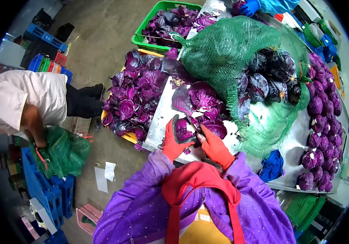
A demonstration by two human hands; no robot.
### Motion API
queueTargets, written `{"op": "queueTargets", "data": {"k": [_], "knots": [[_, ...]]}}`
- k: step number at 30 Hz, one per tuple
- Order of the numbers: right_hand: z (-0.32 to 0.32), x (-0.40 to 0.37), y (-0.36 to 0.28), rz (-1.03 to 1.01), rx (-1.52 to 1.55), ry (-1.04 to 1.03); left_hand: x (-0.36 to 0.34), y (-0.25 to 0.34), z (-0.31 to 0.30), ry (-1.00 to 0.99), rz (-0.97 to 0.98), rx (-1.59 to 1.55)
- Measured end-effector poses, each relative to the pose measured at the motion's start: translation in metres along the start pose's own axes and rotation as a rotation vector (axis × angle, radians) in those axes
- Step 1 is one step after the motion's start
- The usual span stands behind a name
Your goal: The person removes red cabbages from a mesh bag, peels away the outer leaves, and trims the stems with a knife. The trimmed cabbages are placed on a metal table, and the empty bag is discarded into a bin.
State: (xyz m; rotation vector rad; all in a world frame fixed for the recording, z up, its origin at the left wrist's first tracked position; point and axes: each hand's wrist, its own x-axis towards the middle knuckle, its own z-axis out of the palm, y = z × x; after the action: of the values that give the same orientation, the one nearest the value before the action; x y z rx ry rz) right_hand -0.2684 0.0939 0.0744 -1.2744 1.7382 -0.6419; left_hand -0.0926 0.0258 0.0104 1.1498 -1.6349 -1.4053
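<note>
My left hand (174,141), in a red glove with dark fingertips, is curled around the near side of a red cabbage (183,130). My right hand (216,147), gloved alike, grips a knife (192,123) whose thin blade reaches over that cabbage. Loose purple leaves (205,97) lie just beyond both hands on the metal table (158,122). To the right of them, a green mesh sack (219,49) lies with its mouth open, showing several dark, untrimmed cabbages (280,67) inside.
Leaves heap up in a yellow crate (130,136) and a green crate (140,30). Rows of trimmed cabbages (323,105) line the table's right side, near a blue cloth (272,166). A blue-gloved hand (249,7) works opposite; a person (28,97) bends over a green sack at left.
</note>
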Motion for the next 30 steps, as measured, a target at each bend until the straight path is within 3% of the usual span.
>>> {"op": "queueTargets", "data": {"k": [9, 12, 13, 17, 20, 21, 22, 24, 26, 27, 28, 30], "knots": [[-0.001, 0.014, 0.004, 0.160, 0.182, 0.015, -0.006, 0.009, 0.007, 0.021, 0.133, 0.327], [0.006, 0.050, 0.063, 0.211, 0.414, 0.253, -0.016, 0.015, 0.002, -0.012, 0.189, 0.321], [0.002, 0.052, 0.066, 0.353, 0.475, 0.159, -0.013, 0.011, -0.003, -0.022, 0.176, 0.258], [0.005, 0.038, 0.052, 0.039, 0.353, 0.237, -0.015, 0.013, -0.015, -0.038, 0.117, 0.213], [-0.004, 0.003, -0.003, 0.059, 0.177, 0.059, -0.029, 0.002, -0.009, 0.082, -0.194, -0.356], [-0.003, -0.003, -0.006, 0.042, 0.183, 0.046, -0.030, -0.001, -0.008, 0.129, -0.194, -0.093], [-0.005, 0.004, 0.005, 0.176, 0.307, 0.122, -0.028, 0.001, -0.011, 0.115, -0.216, -0.278], [-0.013, 0.026, 0.052, 0.440, 0.551, 0.285, -0.026, 0.014, -0.011, 0.115, -0.212, -0.301], [-0.020, 0.035, 0.087, 0.272, 0.505, 0.423, -0.027, 0.001, -0.013, 0.103, -0.133, -0.186], [-0.029, 0.033, 0.070, 0.130, 0.469, 0.388, -0.025, 0.005, -0.013, 0.092, -0.165, -0.196], [-0.032, 0.035, 0.061, 0.261, 0.373, 0.342, -0.023, 0.003, -0.014, 0.079, -0.189, -0.271], [-0.037, 0.020, -0.005, 0.284, 0.001, 0.210, -0.017, -0.004, -0.014, 0.013, -0.154, -0.165]]}}
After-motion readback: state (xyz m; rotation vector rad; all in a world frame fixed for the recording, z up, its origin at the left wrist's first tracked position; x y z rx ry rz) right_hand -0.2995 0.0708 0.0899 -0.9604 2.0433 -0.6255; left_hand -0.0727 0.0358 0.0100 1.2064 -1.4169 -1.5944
